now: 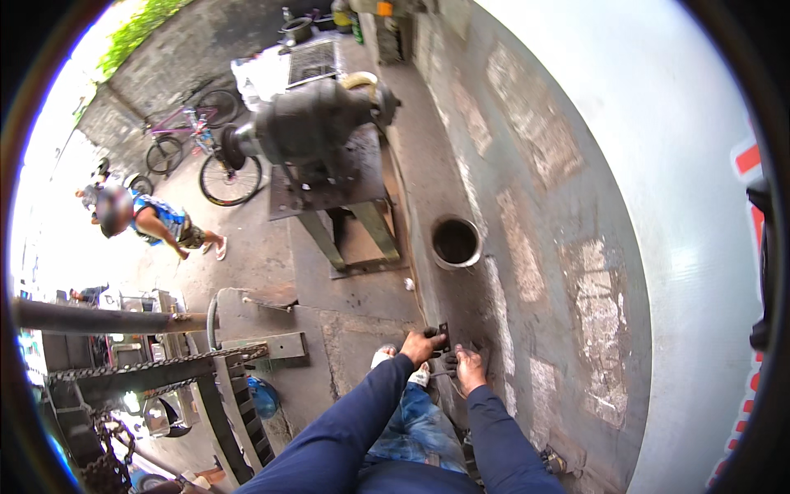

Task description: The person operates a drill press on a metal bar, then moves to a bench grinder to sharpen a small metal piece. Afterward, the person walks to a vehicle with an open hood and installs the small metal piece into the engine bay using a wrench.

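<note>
Both of my arms, in dark blue sleeves, reach down in front of my legs. My left hand is closed on a small dark flat piece, which stands up beside its fingertips. Close by on the right, my right hand is closed, fingers curled toward the left hand. What it holds is hidden and too small to name. Dark lumps lie between the two hands, and a thin grey cord or rod shows just below them.
Ahead stands a bench grinder on a metal stand. A round dark-filled bucket sits by the patched wall. Metal framework with chains is at left. A person walks near bicycles at the far left.
</note>
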### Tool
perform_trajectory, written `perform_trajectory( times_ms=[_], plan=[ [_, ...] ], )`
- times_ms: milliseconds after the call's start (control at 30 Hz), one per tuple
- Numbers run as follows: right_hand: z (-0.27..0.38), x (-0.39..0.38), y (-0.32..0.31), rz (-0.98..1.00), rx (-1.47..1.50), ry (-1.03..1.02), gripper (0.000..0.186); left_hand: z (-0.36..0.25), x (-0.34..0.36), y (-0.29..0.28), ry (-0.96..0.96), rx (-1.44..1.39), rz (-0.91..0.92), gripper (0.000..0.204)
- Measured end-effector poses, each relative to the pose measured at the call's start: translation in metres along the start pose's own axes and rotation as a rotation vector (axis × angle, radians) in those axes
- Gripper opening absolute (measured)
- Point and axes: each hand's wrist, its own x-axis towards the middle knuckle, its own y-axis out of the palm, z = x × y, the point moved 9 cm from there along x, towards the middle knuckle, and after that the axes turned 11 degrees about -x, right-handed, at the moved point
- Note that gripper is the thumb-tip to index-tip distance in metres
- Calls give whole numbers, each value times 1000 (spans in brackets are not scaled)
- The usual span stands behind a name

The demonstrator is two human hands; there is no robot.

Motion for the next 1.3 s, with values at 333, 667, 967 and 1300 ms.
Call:
perform_trajectory(
  times_ms=[333, 667, 967, 1300],
  plan=[
    [209, -100, 95, 916, 529, -81, 42, -117, -124, -158, 163, -170, 106, 46],
    [367, -109, 123, 604, 33, -395, 32, -208, -116, -268, 318, -152, 68, 40],
    [368, -8, -32, -477, -760, -310, 31, -201, -48, -332, -10, -489, -58, 35],
    [281, 210, 3, 64, -1372, 51, 35, -165, -48, -355, -303, -444, -316, 36]
  ],
)
